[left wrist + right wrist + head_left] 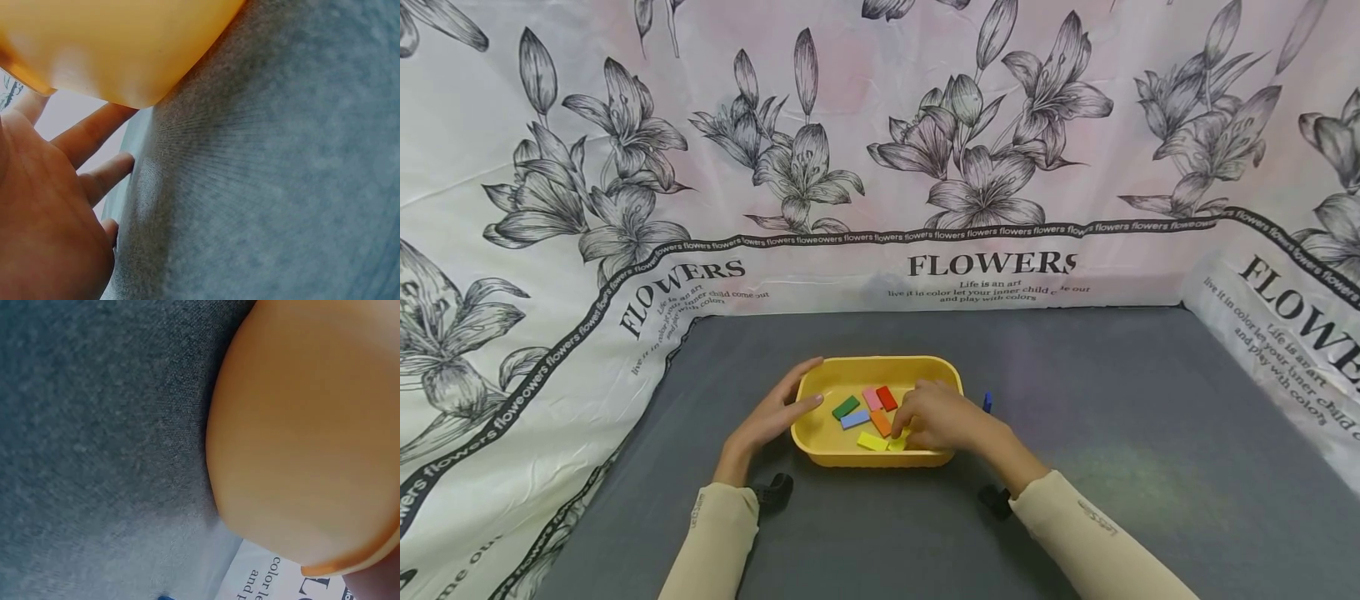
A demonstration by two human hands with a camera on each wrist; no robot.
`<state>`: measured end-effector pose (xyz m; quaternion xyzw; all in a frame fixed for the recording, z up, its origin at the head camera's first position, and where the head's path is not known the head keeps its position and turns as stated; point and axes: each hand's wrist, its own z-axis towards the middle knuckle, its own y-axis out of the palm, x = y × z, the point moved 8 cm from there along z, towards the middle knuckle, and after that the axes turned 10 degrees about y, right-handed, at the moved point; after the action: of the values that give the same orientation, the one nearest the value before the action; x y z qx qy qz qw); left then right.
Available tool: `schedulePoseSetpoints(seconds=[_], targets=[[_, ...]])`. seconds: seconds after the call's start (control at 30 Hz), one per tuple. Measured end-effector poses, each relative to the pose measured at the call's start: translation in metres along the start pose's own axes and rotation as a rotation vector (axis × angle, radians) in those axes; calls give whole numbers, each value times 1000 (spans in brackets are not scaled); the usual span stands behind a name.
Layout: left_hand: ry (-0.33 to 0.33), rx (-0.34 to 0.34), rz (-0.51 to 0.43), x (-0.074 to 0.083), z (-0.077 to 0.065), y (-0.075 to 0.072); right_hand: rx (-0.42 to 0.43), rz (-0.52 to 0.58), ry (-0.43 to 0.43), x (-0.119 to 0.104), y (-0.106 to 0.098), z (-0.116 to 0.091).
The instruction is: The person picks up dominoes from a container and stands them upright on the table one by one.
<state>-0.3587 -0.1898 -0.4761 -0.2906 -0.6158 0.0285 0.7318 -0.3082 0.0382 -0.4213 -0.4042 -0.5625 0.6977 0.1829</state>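
A yellow plastic tub (880, 458) sits on the grey surface, with several small flat blocks inside: a green block (846, 407), a blue block (854, 419), a pink block (872, 398), a red block (887, 398), an orange block (881, 422) and a yellow block (872, 442). My left hand (772, 417) rests against the tub's left end, thumb over the rim. Its fingers stretch along the outside in the left wrist view. Reaching over the right rim, my right hand (942, 417) pinches another yellow block (898, 440) low in the tub; its thumb is mostly hidden.
A small blue object (987, 402) stands just right of the tub; its kind is unclear. Dark wrist-camera mounts show beneath both wrists. White flower-printed sheeting (992, 287) borders the grey table (1135, 400) at the back and sides.
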Motion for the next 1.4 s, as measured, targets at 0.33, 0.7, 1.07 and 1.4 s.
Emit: schedulePoseSetpoints(seconds=[0.33, 0.7, 1.07, 1.4], targets=[[7, 2, 1, 0, 1, 0, -37, -60, -60, -4, 5, 4], [3, 4, -3, -1, 1, 0, -111, -107, -72, -10, 11, 10], [12, 1, -7, 2, 0, 0, -109, -153, 1, -9, 12, 13], [24, -1, -4, 1, 0, -1, -75, -184, -18, -6, 13, 14]])
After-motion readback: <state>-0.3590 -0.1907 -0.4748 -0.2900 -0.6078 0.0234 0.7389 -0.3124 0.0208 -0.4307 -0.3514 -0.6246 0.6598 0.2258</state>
